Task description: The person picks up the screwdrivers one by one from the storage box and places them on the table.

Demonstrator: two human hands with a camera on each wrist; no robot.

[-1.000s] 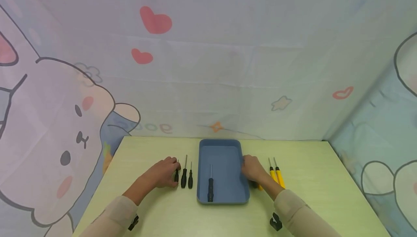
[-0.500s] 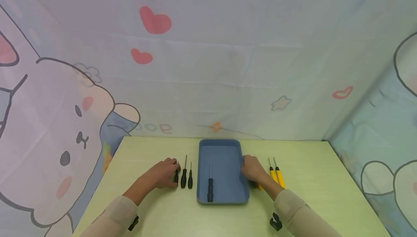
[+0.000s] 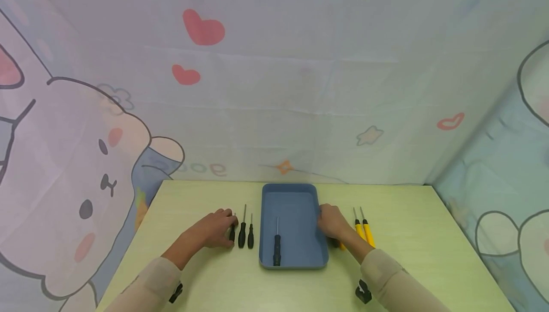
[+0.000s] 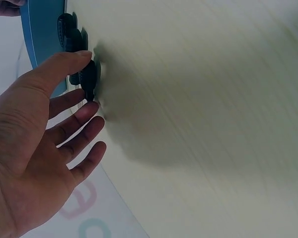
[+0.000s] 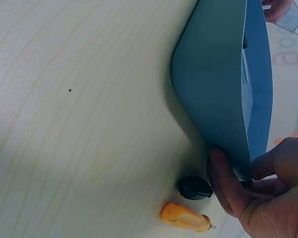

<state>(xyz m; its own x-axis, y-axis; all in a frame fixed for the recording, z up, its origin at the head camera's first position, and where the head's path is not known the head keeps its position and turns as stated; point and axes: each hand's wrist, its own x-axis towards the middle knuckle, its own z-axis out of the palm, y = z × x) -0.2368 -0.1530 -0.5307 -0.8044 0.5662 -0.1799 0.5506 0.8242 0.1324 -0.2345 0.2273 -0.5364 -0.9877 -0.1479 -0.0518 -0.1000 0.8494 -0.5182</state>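
Note:
In the head view a blue tray (image 3: 300, 255) lies on the pale table, with one black-handled screwdriver (image 3: 277, 250) inside it. My right hand (image 3: 332, 221) grips the tray's right rim; in the right wrist view its thumb is over the rim and its fingers (image 5: 226, 176) lie along the outer wall. Left of the tray, three black screwdrivers lie side by side. My left hand (image 3: 216, 228) holds the leftmost screwdriver (image 3: 232, 233) between thumb and fingertips at its handle, the other fingers loosely spread. The middle screwdriver (image 3: 242, 236) and right one (image 3: 250, 239) lie just beside it.
Two yellow-handled screwdrivers (image 3: 368, 236) lie right of the tray. A black handle (image 5: 194, 187) and another yellow handle (image 5: 185, 217) are close to my right hand, mostly hidden by it in the head view. A patterned cloth (image 3: 291, 88) hangs behind the table.
My left hand has barely shifted at the leftmost screwdriver. The right hand, the tray and the tools stay where they were.

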